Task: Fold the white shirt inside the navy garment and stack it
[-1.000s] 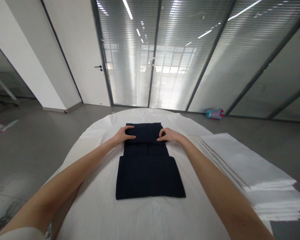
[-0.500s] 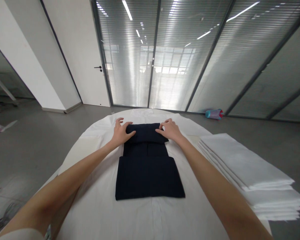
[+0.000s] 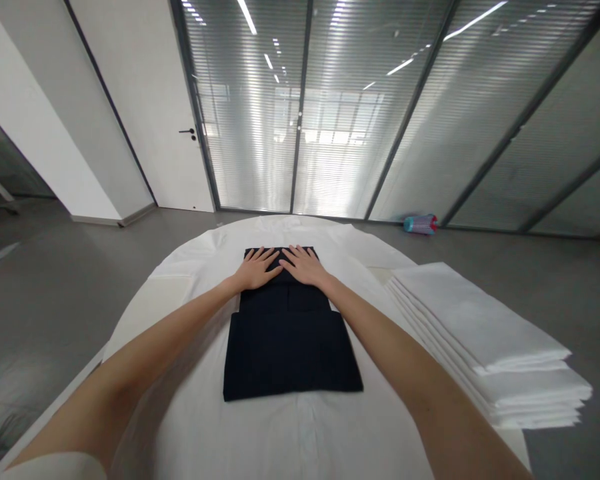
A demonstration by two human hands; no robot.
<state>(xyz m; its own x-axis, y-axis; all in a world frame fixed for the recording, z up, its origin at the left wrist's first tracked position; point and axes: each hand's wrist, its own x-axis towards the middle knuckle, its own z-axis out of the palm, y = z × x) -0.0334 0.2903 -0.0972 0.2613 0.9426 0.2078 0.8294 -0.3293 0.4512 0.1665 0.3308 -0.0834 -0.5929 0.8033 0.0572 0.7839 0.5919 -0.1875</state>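
A folded dark navy garment (image 3: 290,347) lies on the white-covered table (image 3: 180,407) in front of me. Its far end is folded over into a narrower band. My left hand (image 3: 257,268) rests flat on that far band, fingers spread and open. My right hand (image 3: 304,264) lies flat beside it on the same band, fingers stretched out. The two hands sit close together near the middle of the fold, fingertips almost meeting. Neither hand holds anything.
A stack of folded white cloths (image 3: 485,347) lies on the table's right side. On the grey floor beyond stands a blue and red bottle (image 3: 420,224) on its side near the glass partition wall. A white door (image 3: 180,133) is at the back left.
Both hands let go of the folded far edge, moved inward from its outer corners and flattened onto the middle of the fold. The camera view shifted slightly.
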